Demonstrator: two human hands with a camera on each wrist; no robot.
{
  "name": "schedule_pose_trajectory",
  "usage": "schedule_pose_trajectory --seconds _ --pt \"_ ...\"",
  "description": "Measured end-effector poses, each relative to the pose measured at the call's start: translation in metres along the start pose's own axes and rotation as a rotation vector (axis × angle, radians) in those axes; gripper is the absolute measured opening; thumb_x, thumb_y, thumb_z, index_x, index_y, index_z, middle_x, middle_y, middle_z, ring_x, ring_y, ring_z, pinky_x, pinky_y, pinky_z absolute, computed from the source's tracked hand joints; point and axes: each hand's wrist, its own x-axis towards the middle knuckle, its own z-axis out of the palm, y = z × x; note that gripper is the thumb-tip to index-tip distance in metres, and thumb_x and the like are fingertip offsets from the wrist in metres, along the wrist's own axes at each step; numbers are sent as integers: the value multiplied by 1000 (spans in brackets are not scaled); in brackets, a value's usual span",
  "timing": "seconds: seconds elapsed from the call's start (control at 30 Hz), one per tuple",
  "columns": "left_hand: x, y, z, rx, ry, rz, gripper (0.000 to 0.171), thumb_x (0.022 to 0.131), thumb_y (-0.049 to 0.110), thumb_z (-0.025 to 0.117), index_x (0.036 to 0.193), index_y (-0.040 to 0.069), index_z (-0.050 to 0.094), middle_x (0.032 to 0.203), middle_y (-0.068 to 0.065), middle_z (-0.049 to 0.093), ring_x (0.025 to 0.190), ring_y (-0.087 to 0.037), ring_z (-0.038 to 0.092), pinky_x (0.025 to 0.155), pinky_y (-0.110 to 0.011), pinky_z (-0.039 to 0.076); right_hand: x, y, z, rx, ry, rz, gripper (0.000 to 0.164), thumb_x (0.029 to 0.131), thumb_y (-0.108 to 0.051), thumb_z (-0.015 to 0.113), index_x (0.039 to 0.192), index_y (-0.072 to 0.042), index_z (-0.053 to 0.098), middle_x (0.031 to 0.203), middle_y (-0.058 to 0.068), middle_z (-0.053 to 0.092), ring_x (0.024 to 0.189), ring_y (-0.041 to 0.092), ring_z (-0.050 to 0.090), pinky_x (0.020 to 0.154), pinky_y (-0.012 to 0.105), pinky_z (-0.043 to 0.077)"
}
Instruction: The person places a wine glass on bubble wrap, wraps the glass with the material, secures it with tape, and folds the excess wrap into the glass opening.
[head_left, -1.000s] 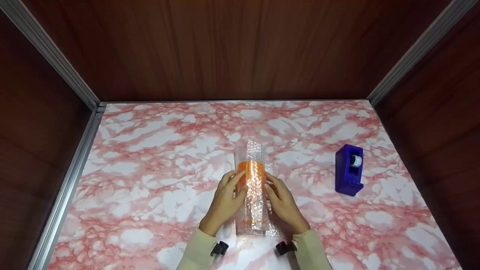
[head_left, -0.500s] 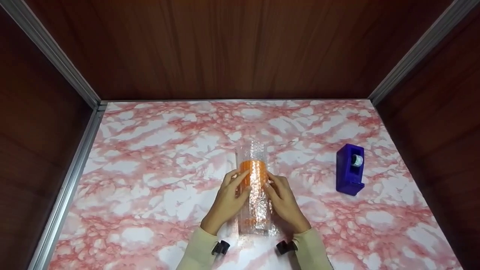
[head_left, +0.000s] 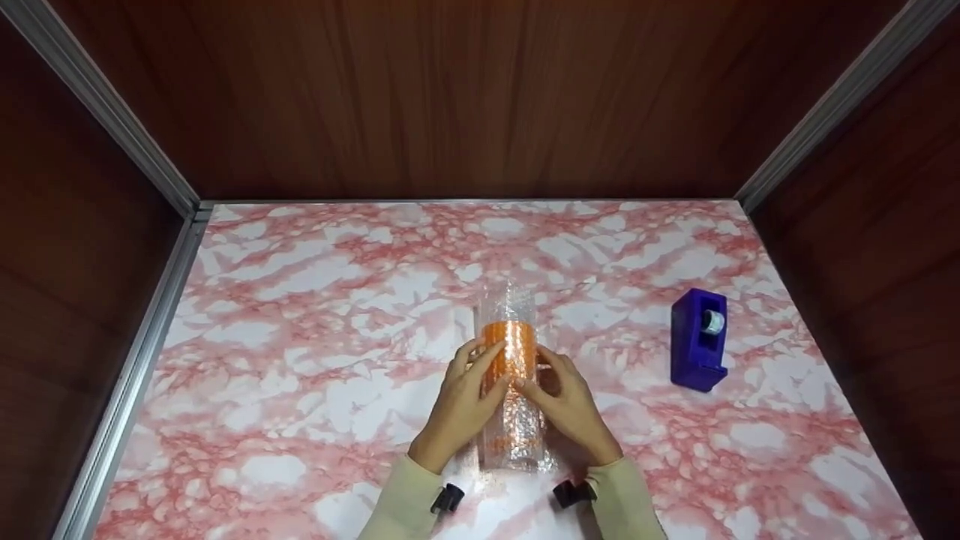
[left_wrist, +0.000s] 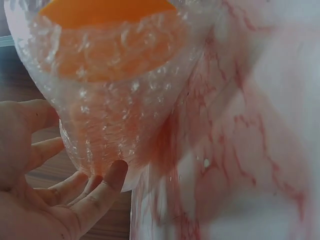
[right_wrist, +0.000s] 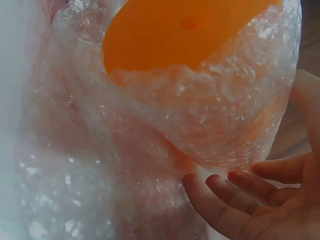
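An orange cylindrical object lies on the table, rolled up in clear bubble wrap that extends past its far end. My left hand holds the roll from the left side, thumb on top. From the right, my right hand grips it, its thumb on top close to the left thumb. In the left wrist view, the fingers curve round the bubble wrap, and a flat orange end shows inside. The right wrist view shows the same round orange end, with loose bubble wrap spread beside it.
A purple tape dispenser with a small roll of tape stands on the right of the red-and-white marbled table. Dark wood panels and metal rails border the table.
The wrapped roll has shifted slightly to the right. Both hands stay on it; the right thumb has moved left over the top, and the thumbs now lie closer together. The tape dispenser stays put.
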Motion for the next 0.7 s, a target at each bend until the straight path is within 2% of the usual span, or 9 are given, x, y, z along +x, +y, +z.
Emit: schedule_pose_trajectory --seconds 0.07,0.2,0.3,0.43,0.57,0.63,0.7 --pt "0 0 -1 -8 -13 -13 50 99 26 65 147 14 52 149 -16 40 126 -31 49 100 -48 46 0 0 0 13 -2 0 71 91 -17 76 150 2 41 126 18 52 105 35 64 87 43 55" --pt "-1 0 -4 -73 -55 -60 47 105 26 55 149 11 47 153 -11 38 108 -23 58 88 -40 52 0 1 0 25 1 6 70 92 -15 75 150 2 40 127 18 53 106 36 64 87 45 55" --pt "0 -1 -5 -110 -62 -70 46 105 18 52 149 8 47 154 -9 38 100 -18 59 81 -31 54 -1 2 -1 10 -1 12 69 93 -18 73 151 0 40 129 16 55 105 33 66 87 43 55" --pt "1 -2 -5 -115 -46 -48 48 100 9 56 148 7 49 154 -9 40 121 -23 52 88 -26 53 -3 4 -1 -20 -5 9 67 95 -19 71 151 -1 40 131 17 56 102 30 67 87 43 55" --pt "2 -3 -6 -101 -37 -26 48 99 6 58 147 6 51 153 -9 42 115 -24 53 83 -26 54 -5 -1 2 -5 16 28 71 95 -14 71 154 -2 33 131 23 57 102 34 65 88 49 53" --pt "3 -3 -6 -86 -39 -22 48 99 7 59 146 7 51 153 -8 42 106 -21 54 79 -26 53 -6 -7 2 14 9 30 73 96 -15 70 156 -6 30 130 24 57 104 35 64 89 51 53" --pt "3 -3 -7 -78 -41 -14 48 99 8 59 146 7 52 152 -8 43 97 -18 53 75 -26 52 -7 -8 2 21 -5 32 74 97 -19 68 158 -16 27 131 21 57 106 33 64 89 50 53"
